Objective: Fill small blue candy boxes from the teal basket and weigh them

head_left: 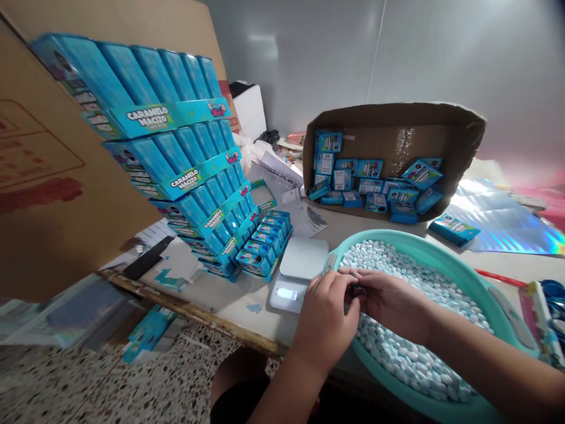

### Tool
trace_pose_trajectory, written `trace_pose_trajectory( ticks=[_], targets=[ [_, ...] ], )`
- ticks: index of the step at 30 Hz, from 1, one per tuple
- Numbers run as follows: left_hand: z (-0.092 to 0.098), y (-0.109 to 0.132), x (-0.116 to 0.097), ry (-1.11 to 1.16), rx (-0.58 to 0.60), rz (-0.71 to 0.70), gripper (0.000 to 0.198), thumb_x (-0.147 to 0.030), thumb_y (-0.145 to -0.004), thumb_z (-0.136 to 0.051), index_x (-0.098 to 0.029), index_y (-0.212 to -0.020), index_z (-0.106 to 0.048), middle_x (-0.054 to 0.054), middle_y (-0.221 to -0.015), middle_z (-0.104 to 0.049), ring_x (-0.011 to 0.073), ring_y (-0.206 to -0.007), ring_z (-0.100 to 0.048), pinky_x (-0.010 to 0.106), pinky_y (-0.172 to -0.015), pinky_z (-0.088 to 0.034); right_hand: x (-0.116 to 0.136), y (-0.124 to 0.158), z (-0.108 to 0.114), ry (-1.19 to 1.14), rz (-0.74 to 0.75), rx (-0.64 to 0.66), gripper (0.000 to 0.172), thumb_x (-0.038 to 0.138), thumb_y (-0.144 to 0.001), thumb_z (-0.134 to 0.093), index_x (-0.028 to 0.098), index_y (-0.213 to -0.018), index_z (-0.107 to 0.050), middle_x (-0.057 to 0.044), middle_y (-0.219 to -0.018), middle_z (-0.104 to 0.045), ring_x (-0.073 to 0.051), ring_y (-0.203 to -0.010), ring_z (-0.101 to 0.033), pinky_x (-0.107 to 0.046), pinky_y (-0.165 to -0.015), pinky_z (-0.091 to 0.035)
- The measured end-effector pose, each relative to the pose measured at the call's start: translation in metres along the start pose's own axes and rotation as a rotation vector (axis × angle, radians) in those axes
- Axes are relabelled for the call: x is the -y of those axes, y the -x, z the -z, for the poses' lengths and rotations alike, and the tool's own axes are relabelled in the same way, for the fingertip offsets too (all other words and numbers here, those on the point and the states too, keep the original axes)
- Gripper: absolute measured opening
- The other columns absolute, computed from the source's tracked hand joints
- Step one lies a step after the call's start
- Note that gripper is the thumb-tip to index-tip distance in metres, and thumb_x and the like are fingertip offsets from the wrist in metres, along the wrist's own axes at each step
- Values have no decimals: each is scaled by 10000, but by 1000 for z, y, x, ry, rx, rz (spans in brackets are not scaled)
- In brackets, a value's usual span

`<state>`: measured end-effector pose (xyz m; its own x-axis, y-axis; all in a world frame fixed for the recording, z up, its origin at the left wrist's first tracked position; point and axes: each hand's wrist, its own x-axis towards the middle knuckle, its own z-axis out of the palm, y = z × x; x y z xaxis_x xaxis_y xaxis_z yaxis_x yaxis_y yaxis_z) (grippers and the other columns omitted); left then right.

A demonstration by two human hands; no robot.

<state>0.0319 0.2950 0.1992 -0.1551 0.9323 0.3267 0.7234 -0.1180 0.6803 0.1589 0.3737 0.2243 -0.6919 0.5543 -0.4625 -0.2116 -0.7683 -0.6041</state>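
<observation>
My left hand and my right hand meet over the left rim of a turquoise tub full of pale blue and white candies. Fingers of both hands are curled together around something small and dark, mostly hidden between them. Just left of the hands lies a white digital scale with a lit display; nothing rests on its plate. Beside the scale, a display tray of small blue boxes sits on the table.
Stacked trays of blue boxes rise at the left. Behind the tub, a cardboard box on its side holds several small blue boxes. One blue box lies near the tub. A red stick-like item is at the right.
</observation>
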Motion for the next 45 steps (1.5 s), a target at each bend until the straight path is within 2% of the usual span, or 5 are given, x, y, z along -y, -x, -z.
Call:
trace_pose_trajectory(
  ticks=[13, 22, 27, 37, 45],
  targets=[
    [36, 18, -4, -107, -38, -233, 86, -167, -862, -617, -250, -853, -597, -37, -837, -712, 134, -875, -662, 401, -1105, -397, -2, 9, -4, -12, -52, 29, 170, 85, -892, -603, 103, -1013, -720, -92, -919, -743, -139, -801, -708, -209, -728, -582],
    [125, -3, 122, -809, -210, -36, 247, -319, -919, -539, -204, -1044, -719, 78, -988, -777, 267, -910, -711, 515, -1067, -440, 9, 20, -9, -87, 25, 30, 173, 88, -888, -611, 102, -1028, -712, -125, -953, -752, -183, -918, -746, -255, -914, -592],
    [115, -18, 152, -693, 7, 14, 365, -307, -958, -416, -206, -1091, -740, 92, -1019, -751, 247, -949, -697, 378, -897, -554, 8, 20, -8, -88, 17, 40, 173, 124, -863, -655, 112, -1030, -701, -110, -940, -752, -181, -905, -749, -267, -923, -586],
    [64, 17, 152, -802, -253, 46, 510, -453, -920, -548, -96, -1281, -598, 201, -1252, -667, 323, -1244, -580, 444, -1093, -444, 10, 21, -6, -97, 26, 55, 257, 161, -878, -670, 153, -1134, -645, -115, -972, -757, -193, -942, -744, -290, -907, -582],
    [99, -63, 140, -758, -188, 2, 423, -479, -954, -453, -190, -1161, -683, 121, -1132, -716, 287, -1097, -652, 431, -1066, -449, 15, 20, -11, -80, 43, 9, 185, 143, -875, -642, 141, -1058, -623, -114, -917, -751, -192, -884, -743, -302, -892, -582]
  ],
)
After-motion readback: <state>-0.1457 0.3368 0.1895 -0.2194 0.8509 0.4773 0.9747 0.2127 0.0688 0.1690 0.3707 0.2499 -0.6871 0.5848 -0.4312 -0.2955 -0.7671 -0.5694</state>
